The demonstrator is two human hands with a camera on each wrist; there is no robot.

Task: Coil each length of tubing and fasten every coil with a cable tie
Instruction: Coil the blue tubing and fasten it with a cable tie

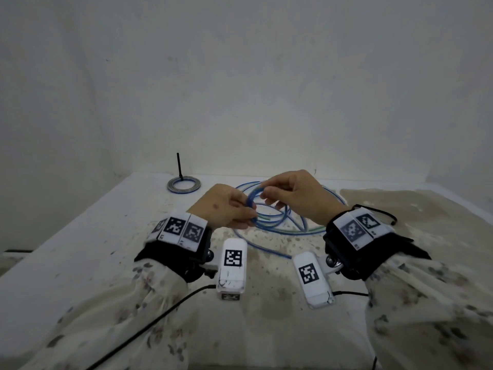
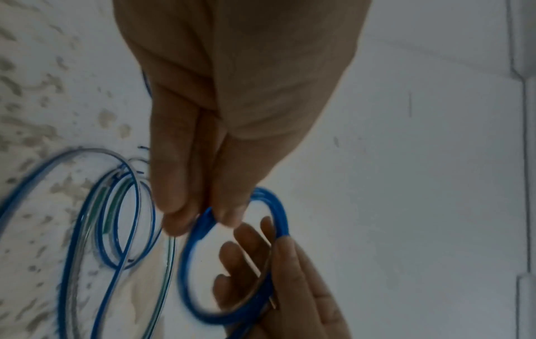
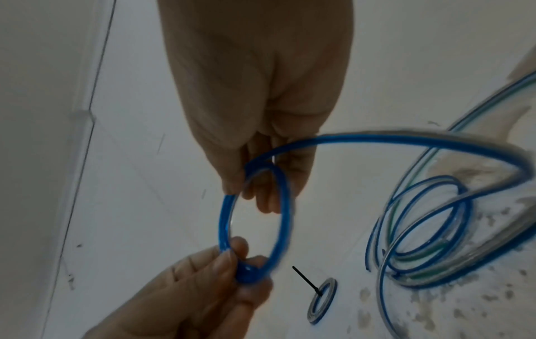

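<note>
The left hand (image 1: 226, 206) pinches the near side of a small blue coil (image 3: 255, 220) between thumb and fingertips, at the centre of the head view. The right hand (image 1: 296, 196) holds the coil's opposite side, fingers curled around the tubing where a new turn feeds in. In the right wrist view that feeding strand arcs off toward the right edge of the frame and runs down into the loose tubing (image 1: 288, 220), a sprawl of blue loops with a green strand among them, lying on the tabletop (image 1: 80, 249) just beyond the hands.

At the upper left of the tabletop sits a finished coil (image 1: 184, 185), flat, with a black cable tie (image 1: 179, 166) standing up from it.

The turns held now look springy; if either pinch slackens, they will likely spring open and the coil will have to be rewound. The trailing strand crosses other loops on the tabletop, so pulling more through could snag or drag the green strand along. No spare tie shows near the hands, though blur may hide one.
</note>
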